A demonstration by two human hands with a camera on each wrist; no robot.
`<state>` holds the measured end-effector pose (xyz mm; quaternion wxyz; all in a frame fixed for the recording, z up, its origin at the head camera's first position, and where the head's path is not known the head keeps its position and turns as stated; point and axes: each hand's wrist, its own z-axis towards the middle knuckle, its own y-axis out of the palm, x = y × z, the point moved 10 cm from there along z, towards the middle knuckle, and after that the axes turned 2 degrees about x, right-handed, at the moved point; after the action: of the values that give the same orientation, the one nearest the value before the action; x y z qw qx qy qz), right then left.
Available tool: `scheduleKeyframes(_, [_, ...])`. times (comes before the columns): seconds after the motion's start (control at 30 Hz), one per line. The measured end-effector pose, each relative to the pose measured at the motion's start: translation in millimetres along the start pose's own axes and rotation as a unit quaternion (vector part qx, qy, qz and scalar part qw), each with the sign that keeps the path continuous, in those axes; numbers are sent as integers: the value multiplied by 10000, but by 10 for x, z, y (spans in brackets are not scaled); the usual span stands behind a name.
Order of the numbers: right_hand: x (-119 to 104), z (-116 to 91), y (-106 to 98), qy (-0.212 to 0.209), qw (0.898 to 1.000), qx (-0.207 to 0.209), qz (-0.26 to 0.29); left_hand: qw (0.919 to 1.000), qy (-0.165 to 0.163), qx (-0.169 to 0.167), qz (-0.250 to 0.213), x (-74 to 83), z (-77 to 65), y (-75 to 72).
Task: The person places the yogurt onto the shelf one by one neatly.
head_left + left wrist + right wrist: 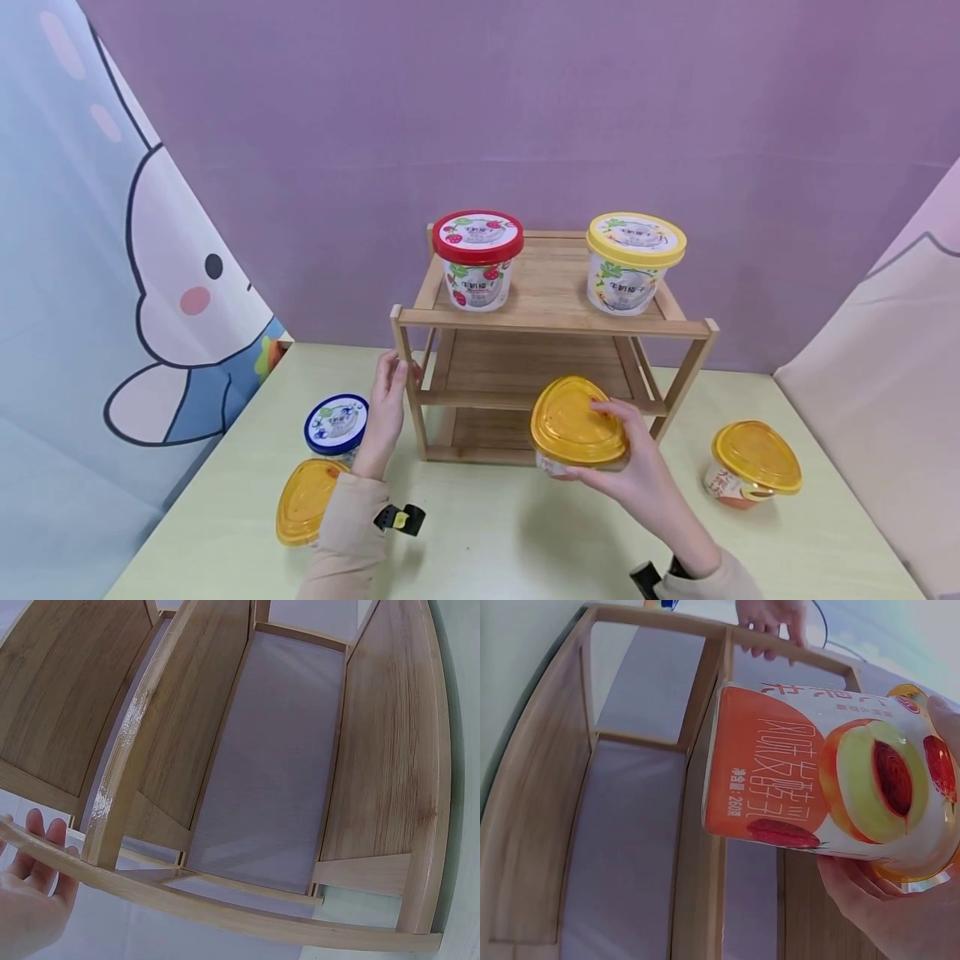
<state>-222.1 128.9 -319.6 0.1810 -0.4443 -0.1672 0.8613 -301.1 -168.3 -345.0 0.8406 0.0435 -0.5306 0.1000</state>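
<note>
My right hand (637,467) holds a yogurt cup (576,423) with a translucent orange-yellow lid in front of the wooden shelf rack (555,321). The right wrist view shows the cup's printed side (780,772), with a peach picture and a red-orange patch; the cup is tilted and apart from the rack. With my left hand (385,417) I grip the rack's left front post, thumb in front and fingers behind. On the top shelf stand a red-lidded tub (480,260) at left and a yellow-lidded tub (633,265) at right.
Left of the rack, a blue-lidded tub (336,423) and another orange-yellow-lidded cup (306,502) stand on the pale table (465,533), partly behind my left arm. A similar cup (752,465) stands at the right. Purple cloth (555,100) hangs behind the rack.
</note>
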Motion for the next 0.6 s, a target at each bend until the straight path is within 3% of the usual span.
scheduleKeyframes(0.33, [-236,219,283,-434,9978,-460,194,9998,-151,44,-122,-28,2,-10])
scheduleKeyframes(0.6, [-284,401,470,-40,9946,-804,651,9998,-83,9,-163,-15,6,-4])
